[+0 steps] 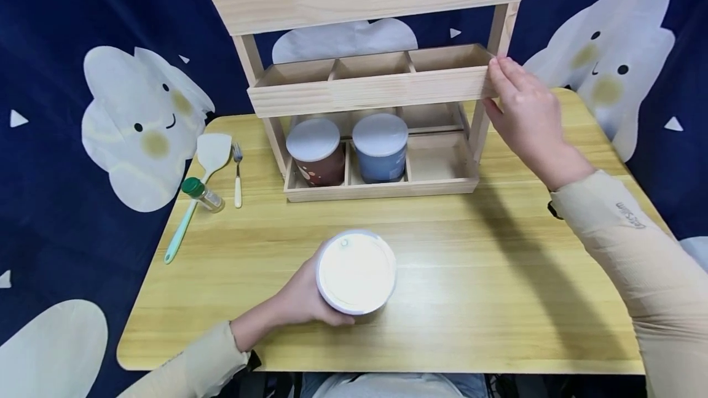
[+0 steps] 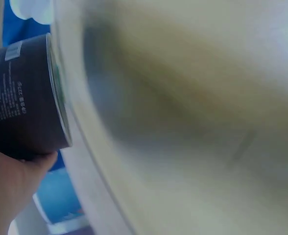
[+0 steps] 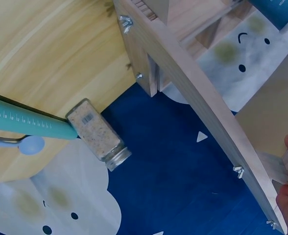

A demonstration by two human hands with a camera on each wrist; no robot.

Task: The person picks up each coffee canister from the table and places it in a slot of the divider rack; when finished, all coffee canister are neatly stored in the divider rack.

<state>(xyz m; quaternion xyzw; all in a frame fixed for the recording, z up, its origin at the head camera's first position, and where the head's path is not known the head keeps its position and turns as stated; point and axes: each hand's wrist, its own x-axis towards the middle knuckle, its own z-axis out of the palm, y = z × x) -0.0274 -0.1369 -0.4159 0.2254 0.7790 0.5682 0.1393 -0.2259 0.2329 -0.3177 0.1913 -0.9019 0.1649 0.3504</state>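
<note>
My left hand (image 1: 306,293) grips a round canister (image 1: 356,272) over the table's front half, its white lid facing up. In the left wrist view this canister (image 2: 24,98) has a dark side with pale print and a metal rim. With fingers on its top edge and thumb in front, my right hand (image 1: 525,109) holds the right end of the middle tier of a wooden shelf rack (image 1: 376,91). In the bottom tier stand a brown canister (image 1: 321,161) and a blue canister (image 1: 380,155), both white-lidded, in the left and middle compartments.
Left of the rack lie a spatula (image 1: 212,152), a fork (image 1: 238,183) and a green-capped shaker bottle (image 1: 207,196). The right wrist view has a glass jar (image 3: 97,129), a teal piece with scale marks (image 3: 26,120) and a blue spoon (image 3: 31,145). Wing nuts stud the rack's side.
</note>
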